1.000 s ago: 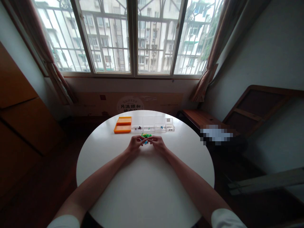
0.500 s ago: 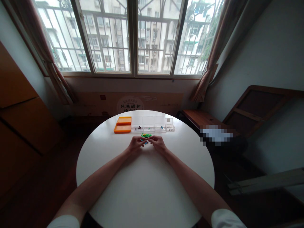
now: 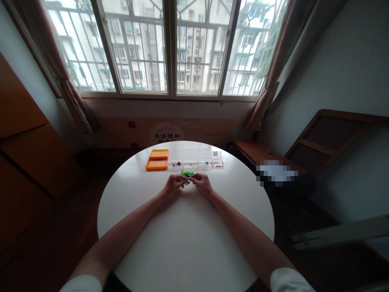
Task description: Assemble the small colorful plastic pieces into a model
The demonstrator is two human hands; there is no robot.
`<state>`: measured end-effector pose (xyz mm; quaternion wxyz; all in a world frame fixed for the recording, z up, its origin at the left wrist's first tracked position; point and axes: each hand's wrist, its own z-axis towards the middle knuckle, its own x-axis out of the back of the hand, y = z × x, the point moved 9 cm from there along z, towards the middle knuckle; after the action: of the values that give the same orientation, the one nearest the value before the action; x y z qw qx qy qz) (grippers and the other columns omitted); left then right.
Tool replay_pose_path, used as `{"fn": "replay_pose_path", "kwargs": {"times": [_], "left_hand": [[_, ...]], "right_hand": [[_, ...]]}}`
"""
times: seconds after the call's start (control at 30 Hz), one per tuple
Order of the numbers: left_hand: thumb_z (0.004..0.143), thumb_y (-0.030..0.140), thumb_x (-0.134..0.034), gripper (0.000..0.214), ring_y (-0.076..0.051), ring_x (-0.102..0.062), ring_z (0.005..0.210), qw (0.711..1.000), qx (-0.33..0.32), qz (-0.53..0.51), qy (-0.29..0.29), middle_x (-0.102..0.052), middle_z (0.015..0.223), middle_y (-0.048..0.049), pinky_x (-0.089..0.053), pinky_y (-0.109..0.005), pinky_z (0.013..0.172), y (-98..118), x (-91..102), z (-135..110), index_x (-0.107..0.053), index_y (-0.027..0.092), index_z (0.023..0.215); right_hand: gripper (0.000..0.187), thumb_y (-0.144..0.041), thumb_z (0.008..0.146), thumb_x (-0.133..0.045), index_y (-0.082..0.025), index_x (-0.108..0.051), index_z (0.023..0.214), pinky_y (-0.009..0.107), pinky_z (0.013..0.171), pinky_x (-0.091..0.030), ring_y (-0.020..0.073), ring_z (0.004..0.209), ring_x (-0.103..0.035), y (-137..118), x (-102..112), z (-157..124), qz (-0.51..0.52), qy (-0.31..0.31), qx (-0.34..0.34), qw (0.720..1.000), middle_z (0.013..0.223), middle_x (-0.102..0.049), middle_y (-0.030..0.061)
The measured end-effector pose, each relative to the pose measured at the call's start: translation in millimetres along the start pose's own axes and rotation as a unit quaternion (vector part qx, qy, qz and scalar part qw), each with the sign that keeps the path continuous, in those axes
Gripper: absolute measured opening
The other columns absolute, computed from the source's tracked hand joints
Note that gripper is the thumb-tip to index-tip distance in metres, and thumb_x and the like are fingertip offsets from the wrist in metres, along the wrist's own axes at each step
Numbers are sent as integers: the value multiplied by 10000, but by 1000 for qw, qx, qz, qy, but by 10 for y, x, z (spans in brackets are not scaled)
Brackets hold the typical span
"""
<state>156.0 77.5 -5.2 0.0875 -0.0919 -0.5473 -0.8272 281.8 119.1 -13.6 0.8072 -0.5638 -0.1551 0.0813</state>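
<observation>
My left hand (image 3: 174, 183) and my right hand (image 3: 201, 182) meet fingertip to fingertip over the white round table (image 3: 185, 235). Both are closed in a pinch; whatever sits between the fingertips is too small to make out. Just beyond them lies a pile of small green and yellow pieces (image 3: 186, 173). A few tiny blue and dark pieces (image 3: 187, 182) show below the fingers, partly hidden by them.
Behind the pile stands a row of clear lidded boxes (image 3: 190, 165), lids up, holding a few small coloured bits. An orange open case (image 3: 157, 164) is at their left end. To the right, a wooden bench (image 3: 255, 151) stands beyond the table's edge.
My fingertips have shifted very slightly against each other. The pile, the boxes and the orange case stay where they were.
</observation>
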Motion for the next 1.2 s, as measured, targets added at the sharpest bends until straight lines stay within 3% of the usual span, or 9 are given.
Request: {"fn": "replay_pose_path", "kwargs": {"times": [0.23, 0.53, 1.2], "left_hand": [[655, 419, -668, 366, -111, -567, 477, 1000, 12, 10, 13, -673, 675, -91, -456, -204, 433, 5, 34, -4, -689, 90, 814], [684, 443, -632, 379, -116, -562, 473, 996, 6, 59, 60, -667, 655, -83, -430, -202, 423, -17, 135, -10, -693, 99, 830], [732, 438, -579, 374, -123, -560, 480, 990, 1, 115, 75, -664, 635, -71, -420, -207, 441, -13, 172, -27, -691, 114, 879]], "right_hand": [[283, -385, 640, -664, -134, -697, 766, 242, 496, -430, 123, 523, -546, -53, -60, 8, 11, -30, 31, 999, 626, -650, 54], [307, -328, 708, -601, -167, -680, 957, 232, 516, -432, 105, 575, -528, -98, -183, -22, -30, -89, 68, 993, 821, -634, 68], [349, -270, 727, -557, -171, -638, 1052, 218, 489, -382, 104, 552, -507, -142, -227, -67, -62, -96, 54, 992, 805, -664, 62]]}}
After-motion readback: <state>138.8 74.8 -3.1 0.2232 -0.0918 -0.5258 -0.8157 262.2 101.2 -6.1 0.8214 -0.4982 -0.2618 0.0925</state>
